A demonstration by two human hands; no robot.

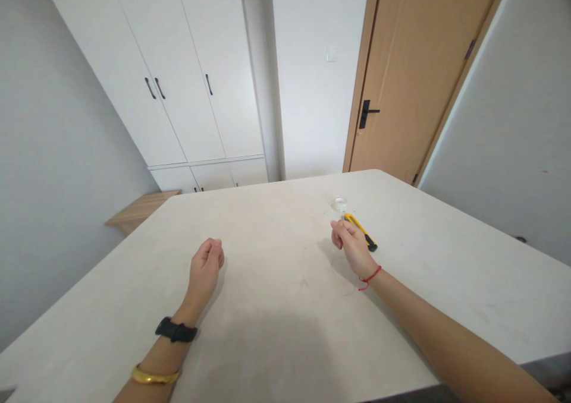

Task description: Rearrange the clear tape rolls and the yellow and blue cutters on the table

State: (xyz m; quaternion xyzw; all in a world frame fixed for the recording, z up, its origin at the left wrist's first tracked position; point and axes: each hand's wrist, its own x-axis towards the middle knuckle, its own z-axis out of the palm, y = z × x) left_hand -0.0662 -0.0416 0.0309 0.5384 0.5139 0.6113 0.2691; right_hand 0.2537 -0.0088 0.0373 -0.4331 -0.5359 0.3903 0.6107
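My left hand (pixel 206 264) is closed over the left half of the pale table (pixel 267 284), its thumb pressed against the curled fingers. My right hand (pixel 350 243) is closed in the same way, farther right and a little above the tabletop. Whether either hand pinches something thin or clear, I cannot make out. Just behind my right hand lies a yellow and black utility knife (pixel 359 227), partly covered by the hand. Beyond the knife is a small clear, whitish ring-shaped roll (pixel 339 203), whose kind I cannot tell for sure.
White cupboards (pixel 200 112) with dark handles stand behind the table at the left. A wooden door (pixel 414 82) is at the back right. Beyond the table's left edge sits a low wooden surface (pixel 145 208). A grey wall (pixel 504 135) runs along the right.
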